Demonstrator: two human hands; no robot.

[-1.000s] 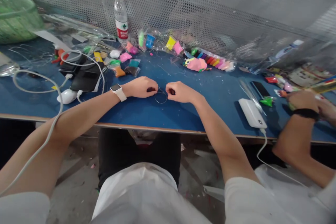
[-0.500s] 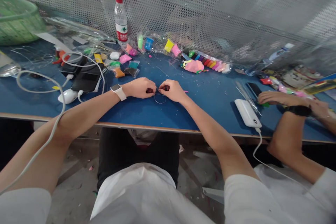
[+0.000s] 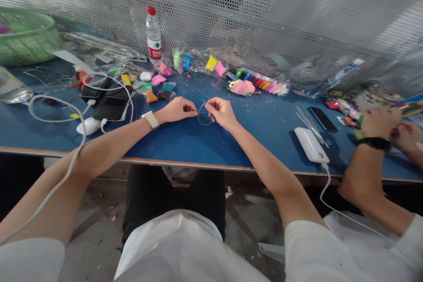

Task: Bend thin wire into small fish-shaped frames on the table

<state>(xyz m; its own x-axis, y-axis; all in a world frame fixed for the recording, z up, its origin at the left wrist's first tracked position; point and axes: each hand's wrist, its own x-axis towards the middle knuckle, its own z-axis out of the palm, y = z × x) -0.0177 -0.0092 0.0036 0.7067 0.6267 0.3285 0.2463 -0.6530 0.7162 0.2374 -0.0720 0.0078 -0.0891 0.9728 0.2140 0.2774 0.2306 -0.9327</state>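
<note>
A thin wire (image 3: 204,124), bent into a loop, hangs between my two hands over the blue table. My left hand (image 3: 180,109), with a white watch strap at the wrist, is closed in a pinch on the loop's left side. On the right side, the thumb and forefinger of my right hand (image 3: 220,112) pinch the wire near its upper end. Behind my hands lies a pink clay figure (image 3: 243,87) with a yellow part at its left end.
Clay packets (image 3: 150,96) and a bottle (image 3: 153,37) stand behind. Phones (image 3: 112,106) and a white cable (image 3: 71,165) are at left, beyond them a green basket (image 3: 28,39). At right are a power bank (image 3: 310,144), a phone (image 3: 323,119) and another person's hands (image 3: 380,121).
My hands have moved slightly apart, and the wire loop shows more openly between them. The other person's hand has left the dark phone and moved right. The view has shifted a little.
</note>
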